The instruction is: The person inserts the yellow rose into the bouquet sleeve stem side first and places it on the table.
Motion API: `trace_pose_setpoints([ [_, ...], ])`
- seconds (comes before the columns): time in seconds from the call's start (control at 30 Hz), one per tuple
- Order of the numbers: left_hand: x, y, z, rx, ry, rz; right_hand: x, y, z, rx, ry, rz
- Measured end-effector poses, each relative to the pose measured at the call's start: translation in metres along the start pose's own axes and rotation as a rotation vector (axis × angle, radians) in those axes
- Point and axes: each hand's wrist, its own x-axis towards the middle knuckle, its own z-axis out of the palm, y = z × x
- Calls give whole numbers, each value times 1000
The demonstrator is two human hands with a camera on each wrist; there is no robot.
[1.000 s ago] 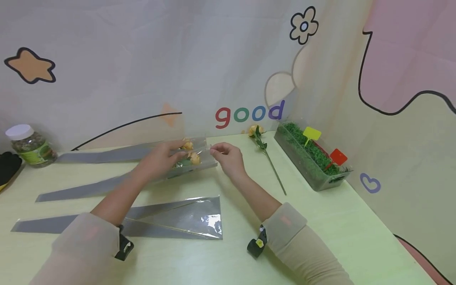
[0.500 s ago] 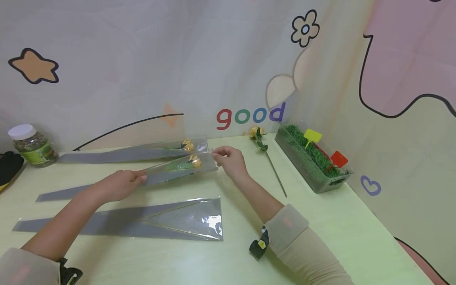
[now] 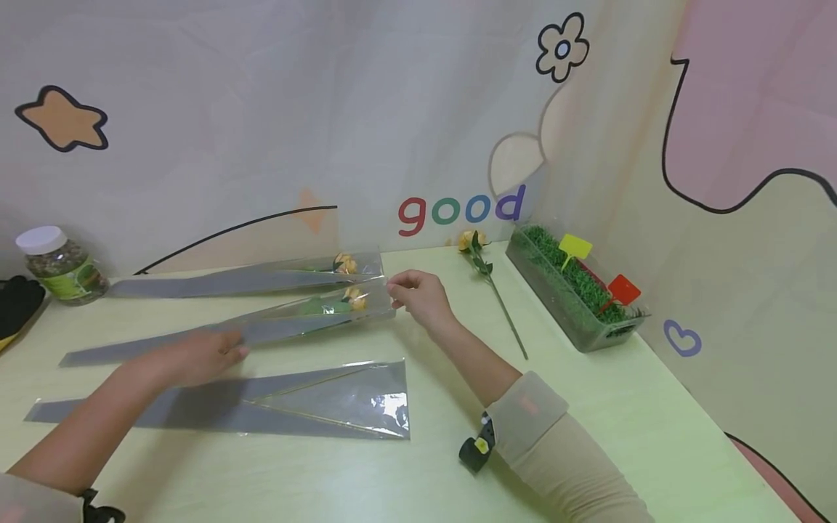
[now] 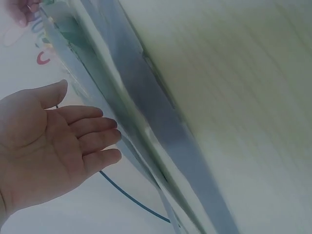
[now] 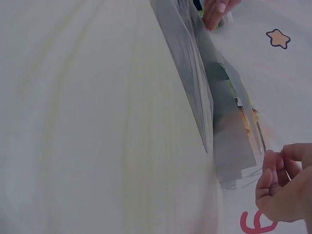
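Observation:
In the head view, a clear and grey flower sleeve (image 3: 261, 330) lies mid-table with a yellow artificial rose (image 3: 355, 298) inside its wide end. My right hand (image 3: 421, 298) pinches the upper corner of that wide end between thumb and fingertips; the right wrist view also shows this hand (image 5: 285, 185) at the sleeve's edge. My left hand (image 3: 203, 356) hovers between this sleeve and a flat sleeve (image 3: 327, 407) nearer me, holding nothing. In the left wrist view the left hand's palm (image 4: 53, 141) faces the camera with its fingers extended.
Behind lies another sleeve (image 3: 196, 285) with a yellow rose (image 3: 345, 264) in it. A loose yellow rose (image 3: 487, 276) lies to the right, beside a clear planter of artificial grass (image 3: 569, 290) with two tags. A white-lidded jar (image 3: 62, 269) stands at the back left.
My left hand has drawn back from the rose, leftward and toward me, off the sleeve. The right hand has stayed at the sleeve's corner, and the sleeve has shifted slightly left.

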Motion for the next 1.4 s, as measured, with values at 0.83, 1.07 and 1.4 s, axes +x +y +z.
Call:
trace_pose_setpoints([
  [0.83, -4, -4, 1, -33, -41, -14, 0, 1, -14, -238, -149, -11],
  [1.07, -11, 2, 3, -75, 69, -2, -14, -12, -38, -341, -265, -112],
  [1.4, -41, 1, 18, -71, 186, 38, -54, -11, -42, -575, -436, -200],
])
